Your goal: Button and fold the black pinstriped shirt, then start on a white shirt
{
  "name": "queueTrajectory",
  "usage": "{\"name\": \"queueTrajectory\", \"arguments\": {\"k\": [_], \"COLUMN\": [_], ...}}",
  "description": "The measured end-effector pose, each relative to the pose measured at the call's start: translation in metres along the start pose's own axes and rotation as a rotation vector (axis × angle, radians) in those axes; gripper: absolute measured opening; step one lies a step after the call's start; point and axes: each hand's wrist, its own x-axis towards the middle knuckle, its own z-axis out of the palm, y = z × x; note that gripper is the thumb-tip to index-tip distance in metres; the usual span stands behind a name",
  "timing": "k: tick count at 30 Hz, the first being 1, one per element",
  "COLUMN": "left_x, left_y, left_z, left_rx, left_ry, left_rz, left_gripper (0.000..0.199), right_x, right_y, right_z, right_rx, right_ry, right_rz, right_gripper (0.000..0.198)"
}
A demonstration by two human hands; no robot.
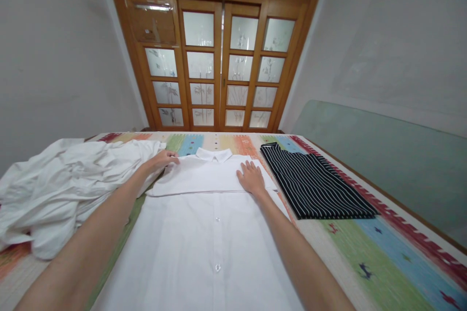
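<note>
A white button-up shirt (189, 233) lies flat in front of me, its collar (214, 155) at the far end and its buttons facing up. Across the chest, a folded layer of white cloth (204, 180) makes a straight edge below the collar. At the shirt's left shoulder edge, my left hand (166, 158) has its fingers closed on the fabric. My right hand (251, 177) rests palm down on the right side of the chest, fingers stretched out. The lower end of the shirt runs out of view.
On the left lies a crumpled heap of white cloth (73, 184). A folded black garment with white stripes (317, 184) sits to the right. Beneath everything is a colourful striped cover (379, 252). Wooden doors with glass panes (221, 65) stand beyond, and walls flank both sides.
</note>
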Motion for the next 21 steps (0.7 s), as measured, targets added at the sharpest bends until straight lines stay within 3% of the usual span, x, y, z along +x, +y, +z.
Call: {"name": "queueTrajectory", "arguments": {"k": [5,8,13,17,21], "left_x": [-0.002,-0.007,-0.019,-0.024,-0.028], "left_y": [0.002,-0.001,0.000,0.006,0.012], "left_z": [-0.011,-0.016,-0.014,-0.009,-0.005], "left_rx": [0.130,0.169,-0.151,-0.330,-0.385], "left_ry": [0.003,0.047,0.188,0.231,0.161], "left_rz": [0.008,-0.056,-0.260,-0.261,-0.228], "left_gripper": [0.015,0.008,0.010,0.018,0.030], "right_x": [-0.001,-0.002,-0.001,-0.001,-0.002], "right_y": [-0.001,-0.001,-0.001,-0.001,-0.001], "right_z": [-0.001,-0.001,-0.001,-0.002,-0.003], "right_rx": [0.005,0.008,0.016,0.012,0.012], "right_ry": [0.002,0.009,0.003,-0.009,-0.022], "right_rz": [-0.004,-0.010,-0.003,-0.001,0.003], "right_gripper": [0.057,0.056,0.057,0.057,0.057]}}
